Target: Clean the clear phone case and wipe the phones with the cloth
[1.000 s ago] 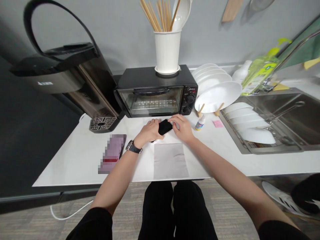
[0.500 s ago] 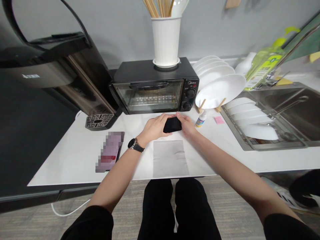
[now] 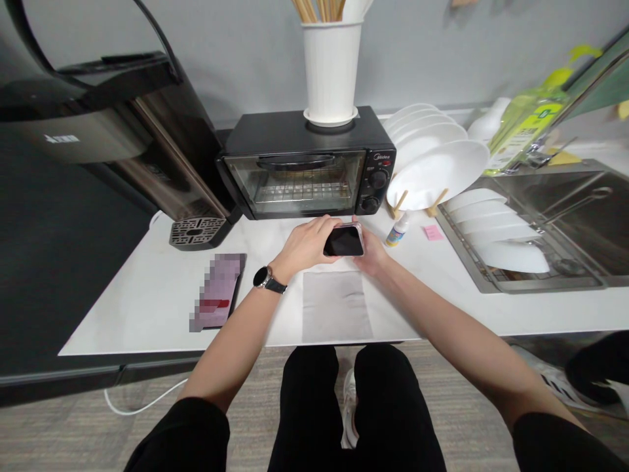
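A smartphone [image 3: 344,240] with a dark screen and a clear-looking case edge is held sideways between both hands over the counter. My left hand [image 3: 307,244], with a watch [image 3: 262,276] on its wrist, grips the phone's left end. Around its right end closes my right hand [image 3: 369,252], its fingers partly hidden behind the phone. Just below the phone, a grey cloth [image 3: 336,307] lies flat near the counter's front edge. A small white spray bottle [image 3: 398,231] with a coloured label stands right of my right hand.
Behind the hands stands a black toaster oven [image 3: 304,183] bearing a white utensil pot [image 3: 332,72]. White plates [image 3: 437,174] sit in a rack beside the sink [image 3: 491,288]. Left are a drink dispenser [image 3: 191,190] and a blurred purple item [image 3: 219,288]. A pink note [image 3: 433,233] lies right.
The phone has tilted in my hands, so its upper right case edge now shows. My right-hand fingers have shifted behind and below it. The camera view has moved slightly.
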Tool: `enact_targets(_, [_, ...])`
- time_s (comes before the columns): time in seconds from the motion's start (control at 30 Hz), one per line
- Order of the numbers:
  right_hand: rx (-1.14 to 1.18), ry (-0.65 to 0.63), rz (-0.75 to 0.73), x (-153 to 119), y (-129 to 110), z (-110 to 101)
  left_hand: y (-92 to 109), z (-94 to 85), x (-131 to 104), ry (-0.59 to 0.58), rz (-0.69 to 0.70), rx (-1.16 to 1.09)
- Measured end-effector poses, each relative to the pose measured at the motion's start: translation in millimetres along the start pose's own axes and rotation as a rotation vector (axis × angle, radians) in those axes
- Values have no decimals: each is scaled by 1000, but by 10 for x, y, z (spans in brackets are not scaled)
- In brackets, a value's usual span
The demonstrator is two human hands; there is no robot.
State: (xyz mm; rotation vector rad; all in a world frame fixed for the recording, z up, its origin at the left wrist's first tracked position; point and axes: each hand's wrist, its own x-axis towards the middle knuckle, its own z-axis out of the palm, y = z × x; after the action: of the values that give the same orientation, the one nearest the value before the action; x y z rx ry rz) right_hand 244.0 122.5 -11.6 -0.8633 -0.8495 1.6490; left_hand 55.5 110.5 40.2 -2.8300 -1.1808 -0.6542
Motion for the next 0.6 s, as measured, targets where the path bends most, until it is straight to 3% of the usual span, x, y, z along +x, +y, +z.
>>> enact_targets(0.27, [-98,27,-212,-51,-107,53,-111,32,-6,10,-241,44])
enact_targets(0.6, [-94,-9,-277,-35,-106,12,112,128,3,113,-377,0])
